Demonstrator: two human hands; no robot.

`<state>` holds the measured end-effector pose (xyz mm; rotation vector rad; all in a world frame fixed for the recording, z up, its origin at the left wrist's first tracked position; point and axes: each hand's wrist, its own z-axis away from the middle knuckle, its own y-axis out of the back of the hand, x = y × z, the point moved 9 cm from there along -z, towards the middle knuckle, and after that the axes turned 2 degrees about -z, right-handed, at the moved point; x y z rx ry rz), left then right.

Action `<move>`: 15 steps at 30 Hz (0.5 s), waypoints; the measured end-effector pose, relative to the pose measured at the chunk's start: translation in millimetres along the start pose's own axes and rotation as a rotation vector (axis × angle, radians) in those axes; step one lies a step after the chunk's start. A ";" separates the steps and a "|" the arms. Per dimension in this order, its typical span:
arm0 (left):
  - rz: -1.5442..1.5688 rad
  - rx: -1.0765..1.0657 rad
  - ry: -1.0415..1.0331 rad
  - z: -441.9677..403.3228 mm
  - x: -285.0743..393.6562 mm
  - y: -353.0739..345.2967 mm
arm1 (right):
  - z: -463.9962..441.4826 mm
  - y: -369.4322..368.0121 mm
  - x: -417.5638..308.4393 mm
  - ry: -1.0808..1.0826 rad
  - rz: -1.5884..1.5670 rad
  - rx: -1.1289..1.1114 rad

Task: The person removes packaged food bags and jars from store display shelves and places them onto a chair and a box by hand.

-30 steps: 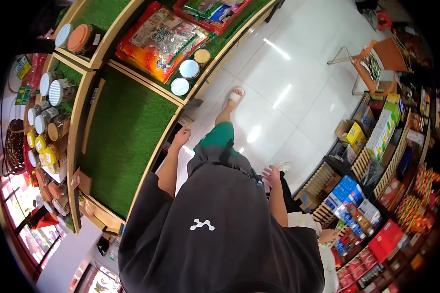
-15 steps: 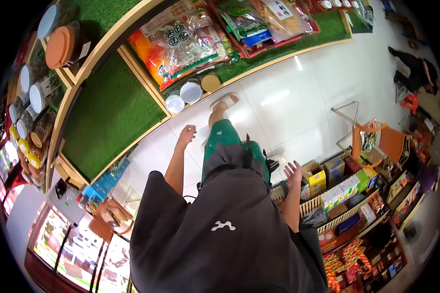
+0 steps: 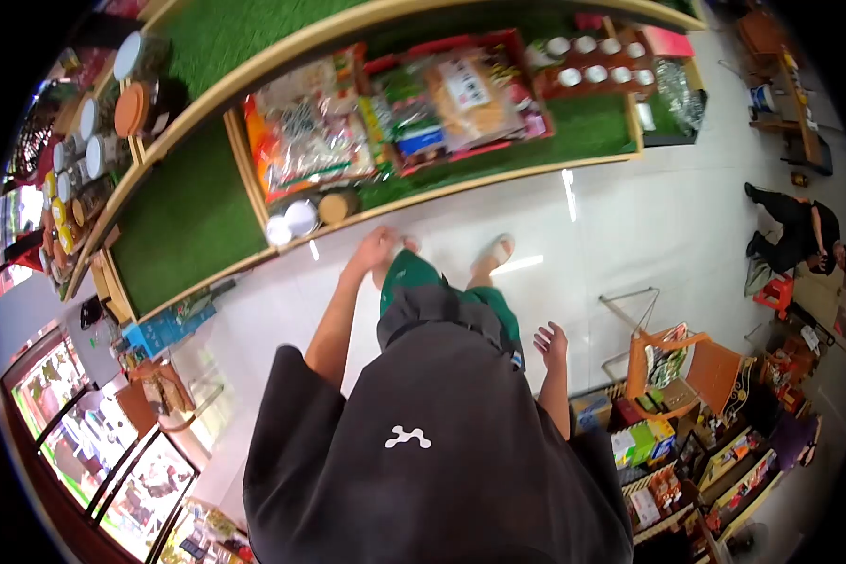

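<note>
My left hand [image 3: 374, 249] hangs loosely curled over the floor in front of my leg, with nothing seen in it. The nearest things to it are jars with white lids [image 3: 301, 217] and a jar with a tan lid [image 3: 335, 208] at the shelf's edge. On my right, my right hand [image 3: 551, 340] is empty, its fingers apart, above the floor. Packed food bags [image 3: 310, 141] and a red box of bagged snacks [image 3: 470, 94] lie on the green shelf [image 3: 183, 221] ahead; neither hand touches them.
Bottles with white caps [image 3: 597, 75] stand farther along the shelf. An orange-brown chair [image 3: 714, 371] and crates of boxed goods [image 3: 644, 442] are at my right. A person in black [image 3: 799, 230] sits beyond, by a red stool [image 3: 774, 294]. White tiles [image 3: 555, 235] cover the floor.
My body has moved rightward along the shelf, and my feet have changed position. The left hand has swung forward; the right hand stays low and empty. More bottles show on the shelf.
</note>
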<state>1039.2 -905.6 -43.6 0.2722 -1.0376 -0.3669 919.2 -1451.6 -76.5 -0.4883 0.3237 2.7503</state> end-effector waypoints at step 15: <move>0.307 0.263 -0.305 -67.8 382.9 -40.6 | 4.5 -174.4 -413.1 0.535 0.104 -0.546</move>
